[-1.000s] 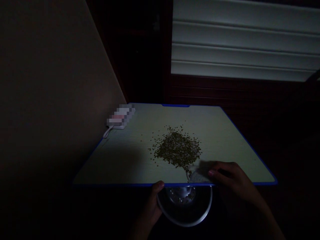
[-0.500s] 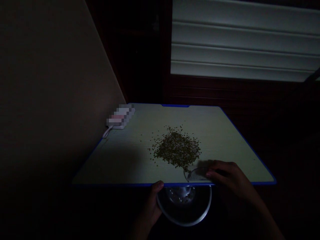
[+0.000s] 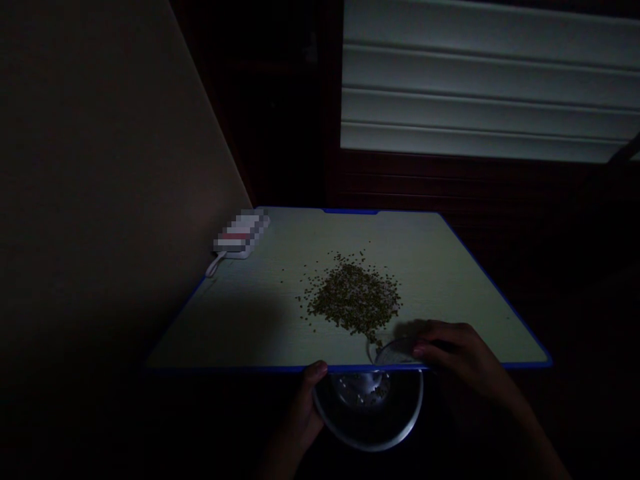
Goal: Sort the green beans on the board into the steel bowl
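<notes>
One heap of seeds (image 3: 356, 299) lies on one blue-edged board (image 3: 450, 267). The right hand (image 3: 463, 350) pinches one clear piece (image 3: 397, 350) beside it; the left hand (image 3: 307, 407), thumb on the edge, fingers hidden, adjoins one metal bowl (image 3: 385, 447)

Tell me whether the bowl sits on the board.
No: the bowl is below the near edge of the board, which partly hides it.

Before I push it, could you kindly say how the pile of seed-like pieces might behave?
The pile of seed-like pieces would probably scatter rather than shift whole, since its edges look loose. Its pieces look tiny, so each is likely light.
</notes>
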`<action>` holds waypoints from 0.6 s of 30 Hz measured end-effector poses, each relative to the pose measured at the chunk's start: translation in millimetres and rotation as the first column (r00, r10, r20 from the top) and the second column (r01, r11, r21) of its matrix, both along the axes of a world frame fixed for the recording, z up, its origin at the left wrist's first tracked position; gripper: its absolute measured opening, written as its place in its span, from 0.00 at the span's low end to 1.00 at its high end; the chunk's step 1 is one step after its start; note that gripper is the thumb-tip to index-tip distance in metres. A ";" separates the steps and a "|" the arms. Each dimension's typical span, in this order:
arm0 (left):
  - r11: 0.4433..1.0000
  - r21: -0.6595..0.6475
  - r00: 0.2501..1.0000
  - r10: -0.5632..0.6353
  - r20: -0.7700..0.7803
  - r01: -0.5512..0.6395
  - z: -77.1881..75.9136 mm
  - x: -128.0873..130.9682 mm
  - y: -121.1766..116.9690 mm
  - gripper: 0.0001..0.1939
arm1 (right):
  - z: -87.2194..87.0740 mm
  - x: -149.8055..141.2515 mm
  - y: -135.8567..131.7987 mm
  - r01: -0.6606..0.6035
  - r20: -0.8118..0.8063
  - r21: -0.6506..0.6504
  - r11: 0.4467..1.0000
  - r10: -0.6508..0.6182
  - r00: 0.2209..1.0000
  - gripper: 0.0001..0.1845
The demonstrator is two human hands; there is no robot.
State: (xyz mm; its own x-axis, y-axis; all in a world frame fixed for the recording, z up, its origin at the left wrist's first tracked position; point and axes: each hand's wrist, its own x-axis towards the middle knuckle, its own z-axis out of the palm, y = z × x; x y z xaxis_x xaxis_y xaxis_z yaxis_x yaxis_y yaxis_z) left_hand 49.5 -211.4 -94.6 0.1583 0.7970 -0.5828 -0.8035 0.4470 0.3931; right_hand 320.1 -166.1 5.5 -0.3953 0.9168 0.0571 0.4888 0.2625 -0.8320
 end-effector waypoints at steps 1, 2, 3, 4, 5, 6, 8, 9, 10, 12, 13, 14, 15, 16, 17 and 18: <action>1.000 0.002 1.000 0.000 -0.002 0.000 0.2 -0.1 -0.5 0.05 | -0.2 0.3 -0.2 0.009 -0.002 -0.003 1.000 -0.009 1.000 0.13; 1.000 0.004 1.000 -0.005 -0.007 0.005 0.4 -0.2 -0.8 0.05 | -0.6 0.7 -0.4 0.018 -0.005 -0.004 1.000 -0.018 1.000 0.14; 1.000 0.007 1.000 -0.012 -0.014 0.012 0.6 -0.3 -1.1 0.05 | -1.2 1.1 -0.5 0.031 -0.006 -0.007 0.999 -0.031 0.999 0.14; 1.000 0.011 1.000 -0.019 -0.019 0.019 0.9 -0.3 -1.2 0.06 | -1.9 1.6 -0.7 0.053 -0.005 -0.007 0.999 -0.053 0.999 0.15; 1.000 0.014 0.999 -0.024 -0.022 0.024 1.3 -0.3 -1.2 0.06 | -2.6 2.0 -0.8 0.081 -0.003 -0.008 0.997 -0.081 0.997 0.16; 1.000 0.015 1.000 -0.024 -0.020 0.024 1.8 -0.2 -1.1 0.07 | -3.2 2.2 -0.9 0.114 -0.005 -0.007 0.993 -0.115 0.993 0.16; 1.000 0.014 1.000 -0.022 -0.011 0.023 2.9 0.0 -0.8 0.07 | -3.6 1.9 -1.3 0.159 -0.016 -0.013 0.987 -0.159 0.987 0.16; 1.000 0.011 1.000 -0.024 -0.009 0.024 3.3 0.1 -0.7 0.06 | -3.3 1.5 -1.5 0.168 -0.026 -0.018 0.986 -0.169 0.985 0.16; 1.000 0.007 1.000 -0.023 -0.012 0.023 3.4 0.1 -0.6 0.06 | -2.8 0.9 -1.8 0.170 -0.036 -0.023 0.985 -0.171 0.985 0.15; 1.000 0.009 1.000 -0.011 -0.024 0.011 3.0 0.2 -0.6 0.05 | -1.3 -0.2 -2.0 0.167 -0.039 -0.025 0.986 -0.168 0.985 0.14; 1.000 0.011 1.000 -0.004 -0.030 0.004 2.5 0.1 -0.7 0.05 | -0.6 -0.5 -2.1 0.166 -0.034 -0.022 0.986 -0.167 0.985 0.14; 1.000 0.015 1.000 0.000 -0.030 0.000 1.8 0.1 -0.7 0.04 | -0.1 -0.6 -2.1 0.164 -0.027 -0.018 0.986 -0.165 0.986 0.15; 1.000 0.020 1.000 -0.001 -0.024 0.001 1.1 0.1 -0.7 0.04 | 0.2 -0.6 -2.1 0.161 -0.018 -0.014 0.987 -0.161 0.987 0.15; 1.000 0.024 1.000 -0.004 -0.016 0.005 0.5 0.2 -0.6 0.04 | 0.3 -0.3 -2.0 0.157 -0.012 -0.010 0.988 -0.157 0.988 0.16; 1.000 0.025 1.000 -0.011 -0.009 0.011 0.3 0.3 -0.6 0.05 | 0.0 0.1 -2.0 0.154 -0.007 -0.010 0.988 -0.154 0.988 0.16; 1.000 0.024 1.000 -0.018 -0.006 0.018 0.4 0.4 -0.5 0.05 | -0.4 0.5 -1.9 0.152 -0.004 -0.011 0.988 -0.152 0.988 0.16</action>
